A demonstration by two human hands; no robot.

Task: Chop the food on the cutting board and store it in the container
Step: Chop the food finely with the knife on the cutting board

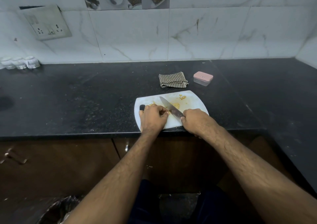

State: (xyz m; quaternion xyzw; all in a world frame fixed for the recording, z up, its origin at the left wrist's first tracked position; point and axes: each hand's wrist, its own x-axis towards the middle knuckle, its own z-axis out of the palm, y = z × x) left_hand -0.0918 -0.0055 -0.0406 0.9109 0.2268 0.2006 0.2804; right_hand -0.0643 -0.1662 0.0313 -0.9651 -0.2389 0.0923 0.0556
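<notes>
My 2 hands sit on the near half of the cutting board (192,103), which lies at the counter (85,95) edge. From my right hand (194,121) the knife (171,108) slants away to the left, its blade passing just right of my left hand (153,116). Food (176,105) lies beyond the blade, between both hands, with more bits (182,96) farther back. Behind the board, beyond my right hand, the cloth (172,81) lies left of the container (203,78). Far left of my left hand, 3 jars (19,63) stand against the wall.

One head-worn wide-angle view looks forward and down, close over the counter (85,95), facing the wall (205,35).
</notes>
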